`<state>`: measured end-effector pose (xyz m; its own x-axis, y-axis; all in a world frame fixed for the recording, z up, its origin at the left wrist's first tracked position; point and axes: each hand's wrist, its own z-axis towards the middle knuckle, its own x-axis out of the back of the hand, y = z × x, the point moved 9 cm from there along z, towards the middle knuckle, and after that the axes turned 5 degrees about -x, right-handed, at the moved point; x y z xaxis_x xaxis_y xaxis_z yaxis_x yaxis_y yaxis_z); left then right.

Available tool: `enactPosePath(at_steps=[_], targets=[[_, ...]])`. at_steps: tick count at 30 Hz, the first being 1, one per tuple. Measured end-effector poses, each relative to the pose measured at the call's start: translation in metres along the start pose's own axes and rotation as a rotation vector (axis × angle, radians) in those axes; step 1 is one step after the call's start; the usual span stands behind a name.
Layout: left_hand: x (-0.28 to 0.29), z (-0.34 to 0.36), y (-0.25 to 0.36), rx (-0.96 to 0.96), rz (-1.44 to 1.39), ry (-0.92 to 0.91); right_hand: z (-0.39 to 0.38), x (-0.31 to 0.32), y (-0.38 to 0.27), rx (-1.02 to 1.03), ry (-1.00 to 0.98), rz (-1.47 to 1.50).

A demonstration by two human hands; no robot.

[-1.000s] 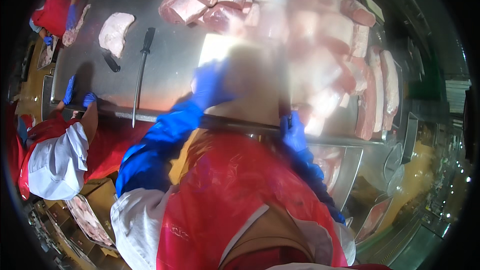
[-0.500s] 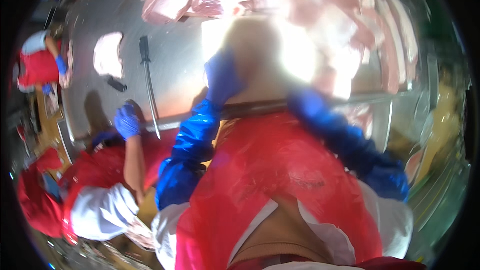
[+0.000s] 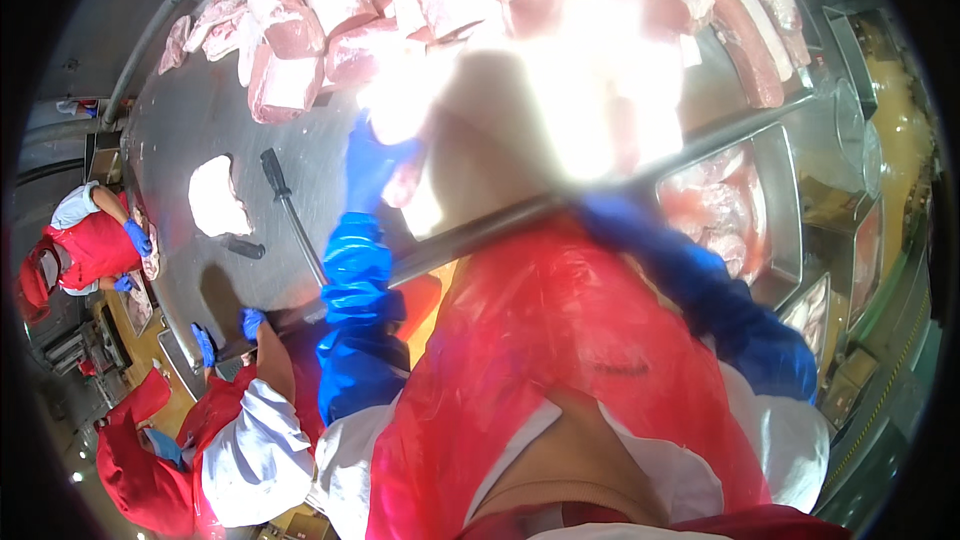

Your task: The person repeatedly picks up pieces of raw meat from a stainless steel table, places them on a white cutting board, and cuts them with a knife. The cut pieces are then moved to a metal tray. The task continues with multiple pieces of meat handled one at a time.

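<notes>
My left hand [image 3: 374,165], in a blue glove and blue sleeve, is at the near side of the steel table. Its fingers and thumb close round a pale pink piece of meat [image 3: 404,183], partly lost in glare. My right hand [image 3: 608,212], also blue-gloved, is low at the table's front edge, smeared by motion; its fingers and anything in them cannot be made out. Left of my left hand lie a dark-handled sharpening steel [image 3: 285,202], a white slab of fat [image 3: 217,196] and a short black handle [image 3: 243,247] beside it.
Many meat blocks [image 3: 290,20] pile along the far side of the steel table [image 3: 165,170]; long strips [image 3: 735,30] lie far right. A metal bin of meat [image 3: 715,205] stands below the right edge. One co-worker [image 3: 250,440] stands close at my left, another [image 3: 95,240] farther off.
The view has turned, bringing more of the meat pile and the right bin into sight. My left hand has moved left, onto the piece of meat. The nearer co-worker's hand has drawn toward the table edge.
</notes>
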<state>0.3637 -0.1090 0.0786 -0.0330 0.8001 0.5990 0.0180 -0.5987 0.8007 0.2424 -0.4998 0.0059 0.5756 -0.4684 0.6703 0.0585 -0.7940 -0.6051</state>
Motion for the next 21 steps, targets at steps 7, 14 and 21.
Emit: enactPosePath(at_steps=[7,14,21], targets=[[-0.052,0.087,-0.042,0.193,-0.736,-0.248,-0.009,0.073,-0.023,-0.09,0.049,0.79],[-0.189,0.062,-0.007,0.127,-0.62,-0.661,0.089,0.099,-0.023,-0.076,0.175,1.051],[-0.123,0.106,0.09,0.103,-0.92,-0.338,0.074,0.206,-0.078,0.26,0.389,1.065]])
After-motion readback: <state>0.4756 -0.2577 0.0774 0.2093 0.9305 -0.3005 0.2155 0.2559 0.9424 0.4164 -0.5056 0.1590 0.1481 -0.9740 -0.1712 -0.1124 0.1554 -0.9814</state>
